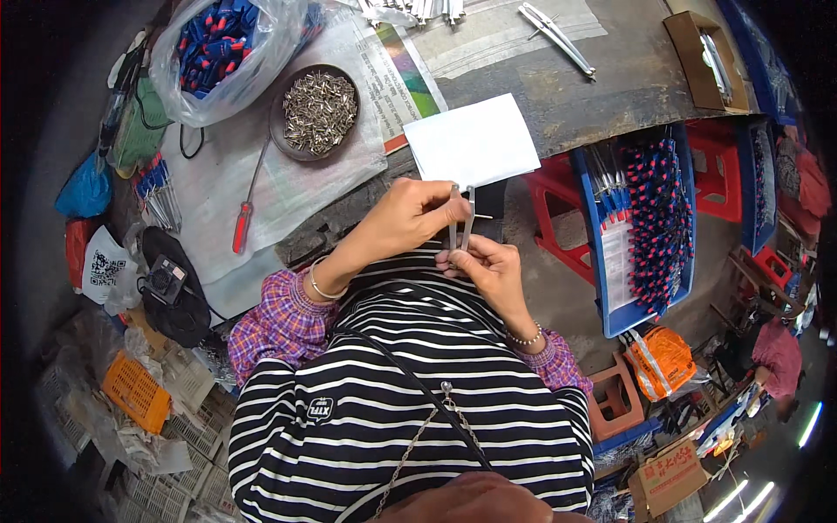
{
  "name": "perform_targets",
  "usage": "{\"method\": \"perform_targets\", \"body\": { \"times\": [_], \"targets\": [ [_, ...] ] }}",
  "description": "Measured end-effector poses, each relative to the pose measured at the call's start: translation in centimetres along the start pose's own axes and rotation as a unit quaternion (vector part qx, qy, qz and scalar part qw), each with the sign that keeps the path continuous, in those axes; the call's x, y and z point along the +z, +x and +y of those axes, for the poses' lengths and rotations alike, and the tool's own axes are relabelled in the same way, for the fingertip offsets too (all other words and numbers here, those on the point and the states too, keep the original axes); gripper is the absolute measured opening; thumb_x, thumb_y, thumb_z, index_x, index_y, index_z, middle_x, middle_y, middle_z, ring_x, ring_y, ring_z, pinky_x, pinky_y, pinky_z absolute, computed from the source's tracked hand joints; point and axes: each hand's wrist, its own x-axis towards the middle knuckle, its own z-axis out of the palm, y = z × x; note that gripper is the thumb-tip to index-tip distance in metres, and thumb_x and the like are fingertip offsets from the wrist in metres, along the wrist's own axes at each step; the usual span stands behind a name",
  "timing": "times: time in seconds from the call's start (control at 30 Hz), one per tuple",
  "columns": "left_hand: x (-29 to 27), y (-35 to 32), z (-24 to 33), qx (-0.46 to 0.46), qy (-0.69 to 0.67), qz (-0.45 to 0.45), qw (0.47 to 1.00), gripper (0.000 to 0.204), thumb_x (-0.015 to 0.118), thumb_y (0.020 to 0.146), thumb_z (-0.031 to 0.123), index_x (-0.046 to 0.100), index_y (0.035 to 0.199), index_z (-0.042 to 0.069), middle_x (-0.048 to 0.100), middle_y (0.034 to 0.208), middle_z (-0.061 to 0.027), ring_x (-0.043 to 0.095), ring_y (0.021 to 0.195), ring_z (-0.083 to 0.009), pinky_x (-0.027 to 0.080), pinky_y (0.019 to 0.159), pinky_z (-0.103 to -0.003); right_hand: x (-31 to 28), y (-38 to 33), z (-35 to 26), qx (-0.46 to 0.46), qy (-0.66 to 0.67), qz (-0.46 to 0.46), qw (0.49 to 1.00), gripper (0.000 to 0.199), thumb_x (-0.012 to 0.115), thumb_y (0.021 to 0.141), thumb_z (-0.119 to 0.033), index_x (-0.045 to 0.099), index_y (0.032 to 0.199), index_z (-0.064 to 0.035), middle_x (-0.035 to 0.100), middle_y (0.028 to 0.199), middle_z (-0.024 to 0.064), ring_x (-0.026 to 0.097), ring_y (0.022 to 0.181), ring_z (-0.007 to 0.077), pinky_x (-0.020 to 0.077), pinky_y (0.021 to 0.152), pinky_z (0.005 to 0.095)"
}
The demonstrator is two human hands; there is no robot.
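Near the table's front edge, both hands are on a slim grey metal tool [463, 228] with two narrow legs spread in a V. My left hand [408, 216] pinches its upper part between thumb and fingers. My right hand [490, 267] grips the lower end, where the legs come together; the fingers hide part of that end. Just beyond the hands, a folded white sheet [473, 139] lies at the table's edge. A similar two-legged metal tool [558, 41] rests farther back on the table.
A dark bowl of small metal rivets [319, 113] stands left, beside a plastic bag of blue-and-red handles [218, 52]. A red-handled screwdriver [243, 228] lies nearer. At right, a blue tray [614, 326] of blue-and-red-handled tools sits on red stools [558, 213]. A cardboard box [684, 52] stands back right.
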Motion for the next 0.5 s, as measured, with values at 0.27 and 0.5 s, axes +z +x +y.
{"method": "perform_targets", "body": {
  "times": [0.27,0.5],
  "targets": [
    [1.1,-0.2,-0.1,0.056,-0.109,0.076,0.990,0.011,0.064,0.081,0.008,0.058,0.084,0.000,0.057,0.074,0.0007,0.052,0.068,-0.0039,0.042,0.058,-0.020,-0.1,0.0,0.3,-0.018,-0.023,-0.007,1.000,0.017,0.054,0.086,-0.001,0.060,0.098,0.0085,0.066,0.084,0.0120,0.065,0.076,0.0146,0.0544,0.068,0.0242],
    [0.5,-0.3,-0.2,0.009,-0.065,0.022,0.998,0.014,0.064,0.081,0.006,0.055,0.088,0.000,0.056,0.078,0.0010,0.051,0.071,-0.0037,0.042,0.060,-0.019,-0.1,-0.1,0.3,-0.015,-0.013,-0.005,1.000,0.017,0.053,0.086,-0.001,0.060,0.098,0.0083,0.066,0.083,0.0118,0.065,0.074,0.0143,0.0543,0.067,0.0240]
  ]
}}
